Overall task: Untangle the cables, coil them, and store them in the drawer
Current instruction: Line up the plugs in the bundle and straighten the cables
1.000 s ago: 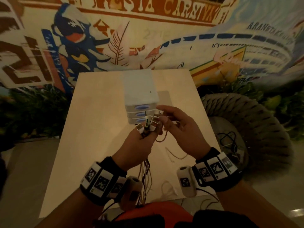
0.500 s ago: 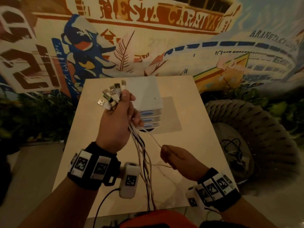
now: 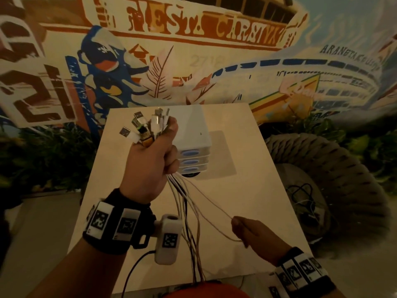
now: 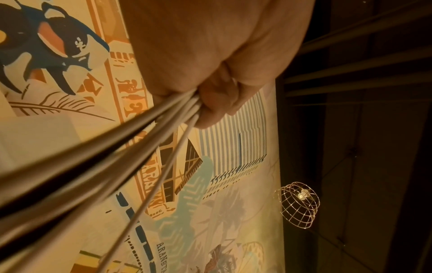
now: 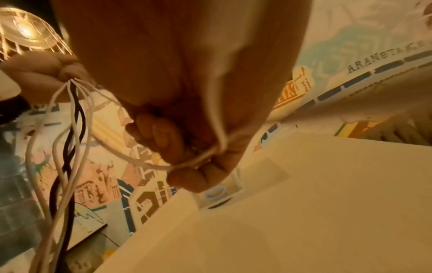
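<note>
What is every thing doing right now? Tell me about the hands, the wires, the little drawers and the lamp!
Left hand: raised, gripping the cable bundle just below the plugs.
Right hand: lower, pinching one white cable.
Cable bundle: hanging down, strands crossing, not coiled.
White cable: drawn sideways out of the bundle.
Plugs: fanned out above the fist.
Drawer unit: on the table, all drawers closed.
Cage lamp: lit.

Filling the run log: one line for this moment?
left hand: grips cable bundle | right hand: pinches one white cable | drawer unit: closed
</note>
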`<state>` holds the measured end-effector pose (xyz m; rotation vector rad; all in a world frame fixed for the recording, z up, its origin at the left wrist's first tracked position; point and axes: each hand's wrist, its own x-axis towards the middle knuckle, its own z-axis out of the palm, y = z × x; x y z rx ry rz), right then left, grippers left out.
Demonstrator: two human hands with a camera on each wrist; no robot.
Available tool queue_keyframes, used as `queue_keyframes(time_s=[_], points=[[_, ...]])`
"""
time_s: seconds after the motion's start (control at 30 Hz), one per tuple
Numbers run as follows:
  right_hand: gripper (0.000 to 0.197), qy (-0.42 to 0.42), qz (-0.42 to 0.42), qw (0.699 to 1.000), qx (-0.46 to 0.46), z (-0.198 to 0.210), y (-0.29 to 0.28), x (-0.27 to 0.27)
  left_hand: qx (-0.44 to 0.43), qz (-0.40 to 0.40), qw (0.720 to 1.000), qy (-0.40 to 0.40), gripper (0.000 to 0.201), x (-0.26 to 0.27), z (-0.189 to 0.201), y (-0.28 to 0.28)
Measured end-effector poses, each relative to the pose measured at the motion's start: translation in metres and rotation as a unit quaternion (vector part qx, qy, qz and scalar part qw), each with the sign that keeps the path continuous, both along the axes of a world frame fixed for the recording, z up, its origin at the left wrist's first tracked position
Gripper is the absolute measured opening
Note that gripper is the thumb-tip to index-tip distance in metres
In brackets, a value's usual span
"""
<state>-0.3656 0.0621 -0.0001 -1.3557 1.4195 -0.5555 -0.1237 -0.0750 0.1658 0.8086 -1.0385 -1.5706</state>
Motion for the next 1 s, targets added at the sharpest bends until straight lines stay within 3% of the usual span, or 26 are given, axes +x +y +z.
queue_keyframes(time_s=[0.07, 0.17, 0.27, 0.37, 0.5, 0.57, 0.63, 0.7, 0.77, 0.83, 0.93, 1.0], points=[[0.042, -0.004, -0.024, 1.000, 0.012, -0.007, 0.008, -0.005, 0.015, -0.003, 1.000, 0.008, 0.009, 0.000, 0.001, 0.000], [0.039, -0.049, -0.005, 0.998, 0.041, -0.017, 0.015, -0.006, 0.038, -0.027, 0.999, 0.027, 0.022, -0.005, -0.001, 0.004], [0.022, 0.021, 0.055, 0.998, 0.006, -0.024, 0.016, -0.004, 0.030, -0.056, 0.997, 0.031, 0.025, -0.008, -0.005, 0.006], [0.012, 0.050, 0.051, 0.997, 0.005, -0.026, 0.016, -0.005, 0.015, -0.052, 0.998, 0.022, 0.023, -0.010, -0.005, 0.006], [0.033, 0.085, 0.010, 0.992, -0.090, -0.013, 0.007, -0.005, 0.026, -0.063, 0.998, 0.006, 0.022, -0.008, -0.004, 0.008], [0.038, 0.098, -0.033, 0.979, -0.177, 0.016, -0.010, -0.005, 0.033, -0.088, 0.996, -0.006, 0.024, -0.008, -0.004, 0.012], [0.056, 0.064, -0.052, 0.965, -0.248, 0.054, -0.032, -0.003, 0.034, -0.112, 0.993, -0.016, 0.025, -0.011, -0.005, 0.016], [0.079, 0.022, -0.021, 0.964, -0.264, 0.093, -0.053, 0.007, 0.018, -0.130, 0.991, -0.027, 0.026, -0.016, -0.004, 0.020], [0.090, -0.029, 0.042, 0.973, -0.224, 0.120, -0.069, 0.029, -0.025, -0.141, 0.989, -0.045, 0.025, -0.019, -0.002, 0.024], [0.070, -0.075, 0.092, 0.980, -0.158, 0.126, -0.080, 0.053, -0.081, -0.133, 0.983, -0.098, 0.024, -0.020, 0.002, 0.026], [0.006, -0.121, 0.113, 0.981, -0.100, 0.119, -0.086, 0.080, -0.114, -0.105, 0.979, -0.136, 0.023, -0.015, 0.007, 0.026], [0.043, -0.147, 0.100, 0.981, -0.080, 0.103, -0.083, 0.086, -0.089, -0.097, 0.987, -0.095, 0.023, -0.009, 0.007, 0.022]])
